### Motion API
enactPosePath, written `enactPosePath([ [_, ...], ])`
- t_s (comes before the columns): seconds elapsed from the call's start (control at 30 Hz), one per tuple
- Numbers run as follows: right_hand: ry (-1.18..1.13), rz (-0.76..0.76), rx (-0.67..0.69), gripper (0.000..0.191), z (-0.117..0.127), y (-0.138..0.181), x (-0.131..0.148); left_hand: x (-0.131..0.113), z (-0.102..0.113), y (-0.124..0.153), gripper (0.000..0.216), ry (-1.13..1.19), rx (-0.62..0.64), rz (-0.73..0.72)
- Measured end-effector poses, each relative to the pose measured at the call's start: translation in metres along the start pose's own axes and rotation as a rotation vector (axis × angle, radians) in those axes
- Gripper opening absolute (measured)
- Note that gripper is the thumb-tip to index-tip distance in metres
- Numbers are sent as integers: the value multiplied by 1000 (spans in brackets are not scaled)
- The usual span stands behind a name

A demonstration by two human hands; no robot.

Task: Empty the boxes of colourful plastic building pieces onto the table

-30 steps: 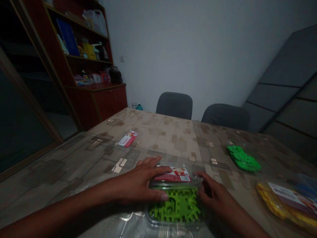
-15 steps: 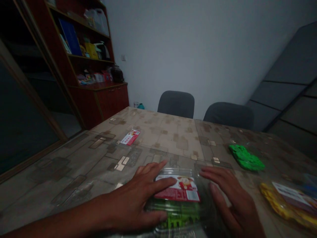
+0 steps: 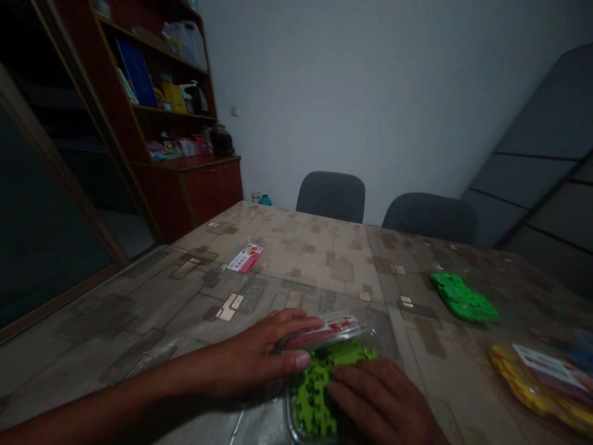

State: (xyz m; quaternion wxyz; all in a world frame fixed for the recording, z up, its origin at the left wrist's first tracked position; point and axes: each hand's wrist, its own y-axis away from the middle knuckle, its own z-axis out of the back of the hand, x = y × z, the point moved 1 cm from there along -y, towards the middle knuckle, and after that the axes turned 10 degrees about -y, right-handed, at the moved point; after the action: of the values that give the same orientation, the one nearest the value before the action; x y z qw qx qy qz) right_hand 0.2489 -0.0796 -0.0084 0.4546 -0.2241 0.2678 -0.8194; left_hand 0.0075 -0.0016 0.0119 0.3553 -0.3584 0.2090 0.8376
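- Currently, clear lid (image 3: 345,326) gripped tilted by left hand (image 3: 266,351)
- Green pieces (image 3: 311,402) held in tray (image 3: 288,417), 4 o'clock from left hand, 9 from right hand (image 3: 384,395)
- Partly covered by right, nearer; grasp, long axis can't be told

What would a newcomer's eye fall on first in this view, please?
Probably the lime-green pieces low in the centre, with the right hand over them and the left hand on the labelled lid. Next come the bright green bundle and, nearer, the yellow pack, both at right.
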Motion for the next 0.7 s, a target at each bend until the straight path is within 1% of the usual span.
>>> enactPosePath([
  [0.1, 49, 22, 48, 19, -14, -3, -3, -3, 3, 1, 62, 44, -7, 17],
  [0.17, 29, 11, 92, 18, -14, -4, -6, -6, 3, 0, 65, 48, -18, 14],
  [0.23, -46, -5, 123, 20, -5, -5, -8, -9, 2, -1, 69, 30, -29, 2],
  [0.3, -100, -72, 167, 27, 7, -7, -9, -12, 0, -2, 74, 5, -63, -20],
  [0.37, -86, -145, 227, 34, 18, -10, -10, -14, -2, -2, 76, -41, -125, -55],
  [0.4, -57, -173, 250, 35, 21, -11, -9, -15, -4, 0, 75, -75, -158, -66],
  [0.47, -17, -195, 257, 29, 25, -13, -9, -17, -8, 3, 72, -165, -214, -78],
  [0.53, -18, -187, 204, 23, 29, -10, -9, -19, -15, 7, 72, -268, -235, -84],
  [0.6, -34, -202, 109, 23, 37, -2, -12, -18, -25, 9, 76, -381, -256, -98],
  [0.7, 31, -331, -66, 21, 57, 18, -21, -10, -43, 8, 85, -536, -332, -138],
])
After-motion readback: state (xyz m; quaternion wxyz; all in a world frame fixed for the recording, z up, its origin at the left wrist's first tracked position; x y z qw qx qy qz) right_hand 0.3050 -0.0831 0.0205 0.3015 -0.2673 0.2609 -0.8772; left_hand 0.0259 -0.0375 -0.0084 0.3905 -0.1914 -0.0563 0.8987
